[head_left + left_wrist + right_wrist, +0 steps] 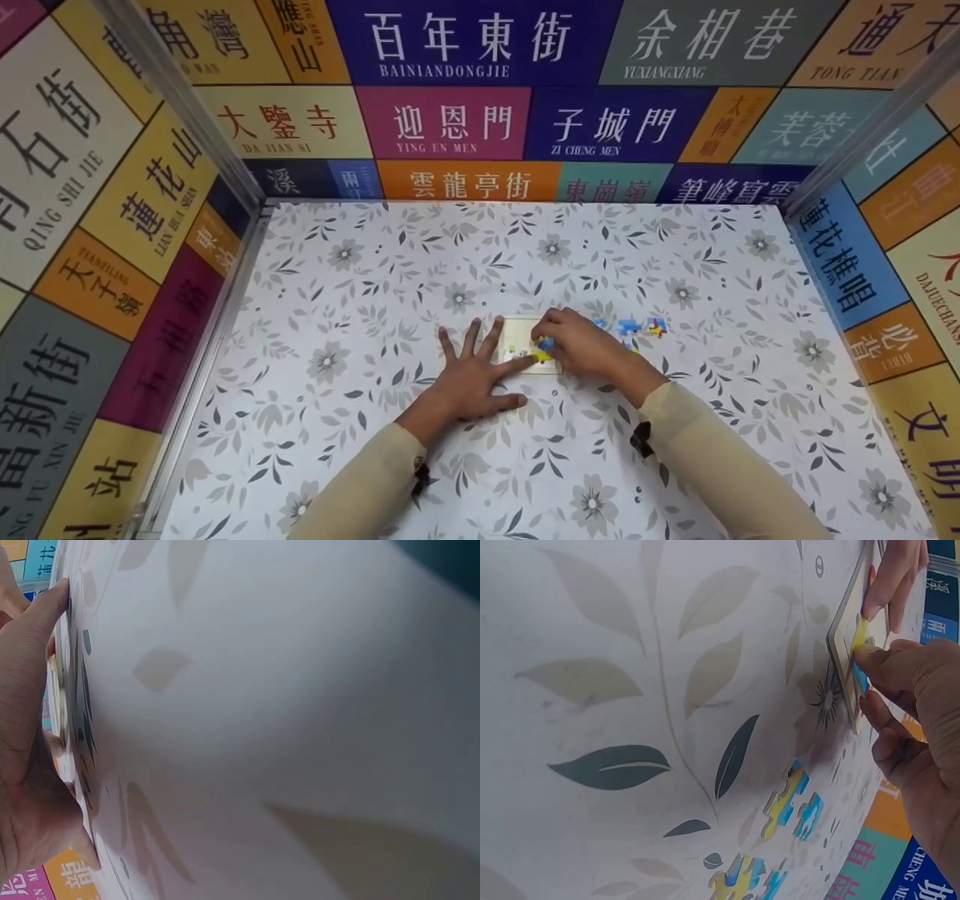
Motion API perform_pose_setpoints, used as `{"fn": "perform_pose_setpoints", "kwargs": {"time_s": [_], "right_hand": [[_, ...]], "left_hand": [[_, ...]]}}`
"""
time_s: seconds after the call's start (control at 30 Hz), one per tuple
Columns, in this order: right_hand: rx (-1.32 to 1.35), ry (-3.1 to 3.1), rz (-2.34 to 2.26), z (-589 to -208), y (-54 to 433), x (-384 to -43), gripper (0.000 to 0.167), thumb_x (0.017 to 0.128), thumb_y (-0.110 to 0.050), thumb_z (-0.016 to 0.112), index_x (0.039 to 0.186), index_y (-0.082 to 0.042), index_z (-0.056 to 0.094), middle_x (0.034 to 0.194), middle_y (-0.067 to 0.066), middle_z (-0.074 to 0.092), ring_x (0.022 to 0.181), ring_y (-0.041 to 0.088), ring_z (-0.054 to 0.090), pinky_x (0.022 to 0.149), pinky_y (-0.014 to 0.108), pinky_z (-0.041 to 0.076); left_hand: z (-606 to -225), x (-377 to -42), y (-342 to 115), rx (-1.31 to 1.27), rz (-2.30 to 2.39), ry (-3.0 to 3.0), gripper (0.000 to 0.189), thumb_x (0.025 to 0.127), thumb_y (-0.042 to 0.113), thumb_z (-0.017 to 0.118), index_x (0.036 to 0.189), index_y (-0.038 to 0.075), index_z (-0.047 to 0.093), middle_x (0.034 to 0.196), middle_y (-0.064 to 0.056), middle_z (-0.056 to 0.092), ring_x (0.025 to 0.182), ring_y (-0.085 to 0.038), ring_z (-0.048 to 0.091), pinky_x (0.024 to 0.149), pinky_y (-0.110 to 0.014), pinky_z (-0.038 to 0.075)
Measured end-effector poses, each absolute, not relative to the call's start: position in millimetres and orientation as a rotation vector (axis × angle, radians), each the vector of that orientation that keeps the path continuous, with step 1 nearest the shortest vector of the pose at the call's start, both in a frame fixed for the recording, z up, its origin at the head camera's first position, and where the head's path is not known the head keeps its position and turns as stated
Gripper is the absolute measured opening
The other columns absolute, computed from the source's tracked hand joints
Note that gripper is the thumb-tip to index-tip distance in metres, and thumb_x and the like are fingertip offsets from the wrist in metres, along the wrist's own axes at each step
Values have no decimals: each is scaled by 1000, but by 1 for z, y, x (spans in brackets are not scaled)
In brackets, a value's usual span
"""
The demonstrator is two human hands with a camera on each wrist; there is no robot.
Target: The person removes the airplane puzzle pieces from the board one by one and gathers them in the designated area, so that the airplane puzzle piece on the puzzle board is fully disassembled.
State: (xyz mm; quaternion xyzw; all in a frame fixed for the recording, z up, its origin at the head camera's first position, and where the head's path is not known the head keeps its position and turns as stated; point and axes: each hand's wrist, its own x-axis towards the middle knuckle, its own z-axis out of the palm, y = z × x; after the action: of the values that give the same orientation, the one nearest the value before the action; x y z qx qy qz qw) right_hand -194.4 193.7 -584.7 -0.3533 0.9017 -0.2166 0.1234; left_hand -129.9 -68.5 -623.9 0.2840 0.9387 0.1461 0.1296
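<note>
A small pale wooden puzzle board (517,330) lies flat on the table, with some pieces along its near edge. My left hand (471,379) is spread out at its left side, and the index finger reaches over the board to touch the yellow part of a puzzle piece. My right hand (581,345) pinches that yellow-and-blue puzzle piece (861,652) between thumb and finger at the board's right part. In the left wrist view, the left hand (30,712) shows at the edge and hides most of the board.
Several loose puzzle pieces (786,799) in yellow and blue lie right of the board; one with red (657,327) is farthest right. A white floral cloth (360,420) covers the table. Panels with printed signs (442,120) stand around the back and sides.
</note>
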Motion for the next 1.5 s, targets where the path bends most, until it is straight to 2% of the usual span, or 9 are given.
{"fn": "perform_pose_setpoints", "kwargs": {"time_s": [0.23, 0.43, 0.63, 0.87, 1.17, 1.33, 1.5], "right_hand": [[-1085, 2657, -634, -586, 193, -196, 25, 100, 4, 75, 121, -10, 78, 122, 11, 69, 113, 34, 66, 101, 55, 56], [-1079, 2660, -528, -584, 191, -194, 20, 103, 0, 74, 118, -12, 78, 123, 10, 69, 115, 35, 66, 102, 55, 56], [-1058, 2673, -454, -579, 189, -192, 18, 104, -5, 74, 121, -11, 78, 125, 12, 70, 116, 35, 66, 102, 55, 57], [-1038, 2710, -514, -578, 194, -191, 25, 102, -2, 75, 125, -9, 75, 126, 11, 71, 114, 35, 65, 99, 55, 56], [-1141, 2769, -642, -576, 216, -191, 27, 96, 0, 81, 121, -7, 75, 120, 11, 75, 109, 36, 68, 96, 57, 57], [-1117, 2779, -688, -574, 237, -187, 28, 95, -2, 83, 122, -7, 76, 122, 11, 75, 112, 35, 69, 96, 56, 58], [-1098, 2797, -704, -575, 259, -183, 29, 95, -1, 83, 123, -6, 76, 121, 12, 75, 107, 34, 69, 91, 56, 58]], "left_hand": [[-622, -131, -69, 824, 450, 2721, 73, 103, 81, 49, 170, 57, 31, 188, -16, -5, 170, -57, -3, 113, -99, -3], [-624, -131, -69, 817, 465, 2720, 73, 103, 81, 51, 169, 58, 33, 188, -15, -5, 170, -58, -3, 113, -99, -3], [-624, -130, -69, 827, 451, 2729, 72, 103, 81, 51, 169, 59, 32, 188, -16, -5, 170, -58, -3, 113, -99, -2], [-623, -130, -68, 828, 437, 2733, 73, 103, 81, 50, 169, 58, 32, 188, -17, -4, 169, -59, -1, 112, -99, -1], [-623, -129, -68, 809, 463, 2721, 72, 103, 81, 51, 169, 58, 33, 188, -17, -4, 170, -58, -3, 114, -98, -4], [-625, -130, -68, 808, 480, 2716, 72, 103, 80, 52, 169, 58, 33, 188, -17, -3, 170, -57, -4, 113, -99, -4], [-625, -130, -68, 817, 467, 2725, 72, 103, 80, 51, 169, 58, 33, 188, -17, -3, 170, -58, -3, 113, -99, -4]]}}
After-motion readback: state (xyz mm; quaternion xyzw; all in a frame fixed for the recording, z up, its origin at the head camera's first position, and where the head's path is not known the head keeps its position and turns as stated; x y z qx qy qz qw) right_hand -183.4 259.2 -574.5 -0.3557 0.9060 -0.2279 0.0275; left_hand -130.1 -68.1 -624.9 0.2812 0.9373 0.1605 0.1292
